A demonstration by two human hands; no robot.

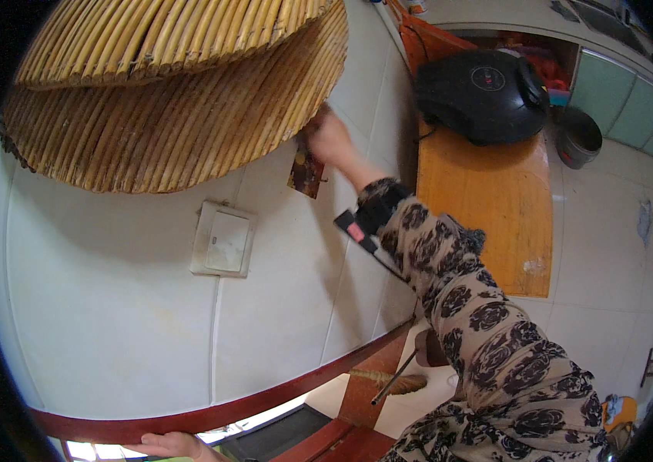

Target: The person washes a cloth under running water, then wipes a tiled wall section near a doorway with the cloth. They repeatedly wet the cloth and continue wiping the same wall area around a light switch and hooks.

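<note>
Two round mats of bound plant stalks stand out from the white wall at the upper left. The upper mat [188, 40] overlaps the lower mat [147, 133], which tilts towards me. My right hand [331, 138] is at the lower mat's right rim; its fingers are blurred and shaded, so their grip is unclear. Just below that hand, a small dark picture card [306, 173] lies against the wall. At the bottom edge, my left hand [167, 444] touches the underside of a dark red frame strip [188, 420]. Part of this hand is cut off by the view.
A light switch [227, 241] sits on the wall below the mats. To the right, a black rounded case [479, 95] rests on an orange-brown wooden surface [488, 213]. Beyond are a dark bucket [579, 138] and glass-fronted cabinets [604, 86]. A thin rod [397, 375] juts out below my right arm.
</note>
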